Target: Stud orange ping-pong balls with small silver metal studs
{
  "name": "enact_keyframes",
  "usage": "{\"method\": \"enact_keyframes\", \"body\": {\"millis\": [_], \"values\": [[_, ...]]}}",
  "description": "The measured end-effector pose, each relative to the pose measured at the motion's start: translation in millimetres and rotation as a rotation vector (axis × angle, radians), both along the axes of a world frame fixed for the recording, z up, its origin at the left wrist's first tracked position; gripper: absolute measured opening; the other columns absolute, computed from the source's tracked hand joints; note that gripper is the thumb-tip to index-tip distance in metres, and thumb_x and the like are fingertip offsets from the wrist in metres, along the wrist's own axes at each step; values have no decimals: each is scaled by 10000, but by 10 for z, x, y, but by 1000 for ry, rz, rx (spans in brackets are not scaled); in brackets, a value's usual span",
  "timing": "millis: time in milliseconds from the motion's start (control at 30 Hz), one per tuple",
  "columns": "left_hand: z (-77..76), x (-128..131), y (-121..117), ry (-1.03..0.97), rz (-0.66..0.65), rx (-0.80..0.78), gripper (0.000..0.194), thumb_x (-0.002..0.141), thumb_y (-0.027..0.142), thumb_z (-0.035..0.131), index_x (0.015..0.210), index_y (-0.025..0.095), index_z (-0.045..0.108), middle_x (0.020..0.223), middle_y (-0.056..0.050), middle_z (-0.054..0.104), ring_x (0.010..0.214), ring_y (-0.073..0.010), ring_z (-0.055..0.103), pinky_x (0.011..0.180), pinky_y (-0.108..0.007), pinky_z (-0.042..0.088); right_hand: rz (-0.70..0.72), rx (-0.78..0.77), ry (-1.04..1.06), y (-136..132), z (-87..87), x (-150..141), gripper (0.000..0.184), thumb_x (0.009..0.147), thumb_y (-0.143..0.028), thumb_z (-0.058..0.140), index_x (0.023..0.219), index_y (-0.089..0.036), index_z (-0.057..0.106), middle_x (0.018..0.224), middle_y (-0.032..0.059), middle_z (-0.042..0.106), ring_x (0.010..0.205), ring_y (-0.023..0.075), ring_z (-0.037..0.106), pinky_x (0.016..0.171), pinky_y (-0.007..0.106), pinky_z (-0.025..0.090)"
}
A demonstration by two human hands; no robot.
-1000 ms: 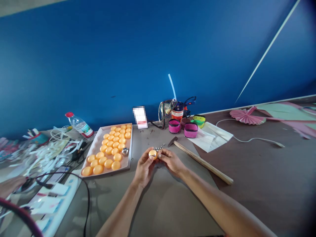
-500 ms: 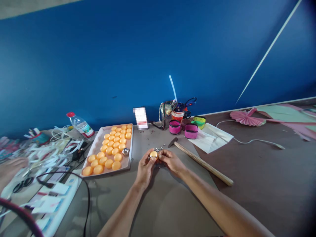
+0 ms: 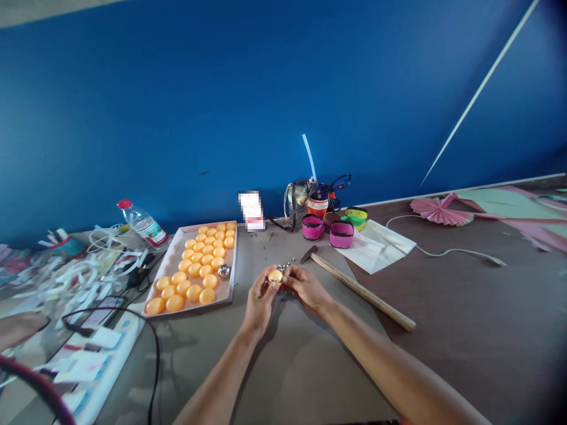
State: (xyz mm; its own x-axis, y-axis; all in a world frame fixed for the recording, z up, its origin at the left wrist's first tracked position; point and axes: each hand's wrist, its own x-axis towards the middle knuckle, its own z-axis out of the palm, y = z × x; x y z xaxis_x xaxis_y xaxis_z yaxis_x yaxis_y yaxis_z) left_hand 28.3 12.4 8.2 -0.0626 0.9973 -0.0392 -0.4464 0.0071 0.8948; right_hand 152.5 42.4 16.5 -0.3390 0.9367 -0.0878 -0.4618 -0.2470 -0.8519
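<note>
We see an orange ball (image 3: pixel 275 275) with silver beading at its lower edge, above the table, clasped between the left hand's (image 3: pixel 260 298) thumb and fingers. The right hand (image 3: pixel 305 287) brings its fingertips to the ball's right side; we cannot tell whether they pinch anything. Both hands keep nearly the same pose as half a second ago. Loose silver beads (image 3: pixel 287 265) lie just beyond, near the hammer (image 3: pixel 361 288). At far left, we find a co-worker's hand (image 3: pixel 21 330) lower than before.
</note>
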Motion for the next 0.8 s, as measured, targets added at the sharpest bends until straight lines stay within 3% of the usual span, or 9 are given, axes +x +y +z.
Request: {"method": "enact_keyframes", "body": {"millis": [133,200,333,467,633,800], "values": [[80,5,24,-168,-60,19,338,727,236,666,1058,208,606,920,-27,649,797,-127,595,766,-256,458,3,70,-3,32,44,28,251,652,-361,690,681,-187,512,620,-30,542,580,108,487,600,252,384],[113,-13,33,-225,-80,16,331,757,251,638,1081,205,589,906,-36,648,770,-125,600,744,-263,465,-30,179,-123,69,54,85,197,718,-366,617,729,-183,545,622,-25,537,583,109,482,588,246,380],[160,-53,24,-275,-102,-39,387,764,267,631,1139,201,558,928,-52,647,722,-119,607,734,-271,477,-220,502,-630,166,38,249,144,788,-273,504,781,-177,612,719,6,582,687,128,516,658,246,388],[187,-69,11,-324,-126,-41,367,771,266,621,1123,186,557,950,-74,647,748,-133,618,762,-282,480,-223,781,-1098,214,-12,363,190,816,-203,451,829,-177,638,827,45,608,772,143,548,734,254,377],[182,-71,24,-357,-139,-37,341,783,271,606,1103,168,553,952,-91,645,749,-138,618,740,-276,488,-110,860,-1519,161,-21,363,217,825,-261,479,979,-185,611,938,80,601,878,185,538,783,282,335],[150,-74,37,-341,-127,-47,297,769,222,622,1055,171,558,927,-79,646,723,-124,613,720,-265,489,-13,857,-1563,104,-46,287,229,849,-233,418,972,-162,597,951,104,589,867,193,544,723,284,324]]}}
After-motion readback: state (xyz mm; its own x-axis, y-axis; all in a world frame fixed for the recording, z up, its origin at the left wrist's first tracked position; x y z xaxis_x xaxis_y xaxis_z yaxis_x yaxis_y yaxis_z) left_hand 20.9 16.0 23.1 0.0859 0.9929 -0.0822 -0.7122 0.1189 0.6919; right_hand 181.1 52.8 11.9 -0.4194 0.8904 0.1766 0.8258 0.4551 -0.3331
